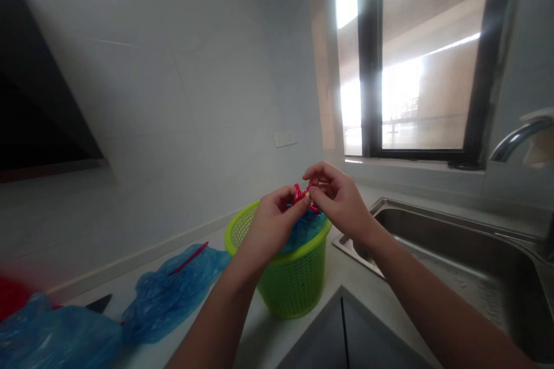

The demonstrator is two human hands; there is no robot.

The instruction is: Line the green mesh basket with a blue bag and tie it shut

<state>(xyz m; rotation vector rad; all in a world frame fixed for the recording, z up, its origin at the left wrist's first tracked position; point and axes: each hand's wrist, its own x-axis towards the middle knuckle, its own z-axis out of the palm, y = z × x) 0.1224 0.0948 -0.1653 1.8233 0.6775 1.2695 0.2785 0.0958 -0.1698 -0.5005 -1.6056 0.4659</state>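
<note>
My left hand (279, 214) and my right hand (335, 193) meet above a lime-green perforated plastic basket (294, 288). Both pinch a small, shiny red plastic piece (298, 191) between thumbs and fingers. A yellowish spot shows where the fingertips come together, too small to name. Fingers cover much of the red piece, so its exact kind stays unclear. Crumpled blue plastic (305, 232) sits inside the basket, just below my hands.
A blue plastic bag (173, 288) with a pink-red stick (190, 258) on it lies left of the basket. Farther left are another blue bag (60, 334) and a dark blade (99, 303). A steel sink (454, 236) with a faucet (519, 138) stands right, below a window.
</note>
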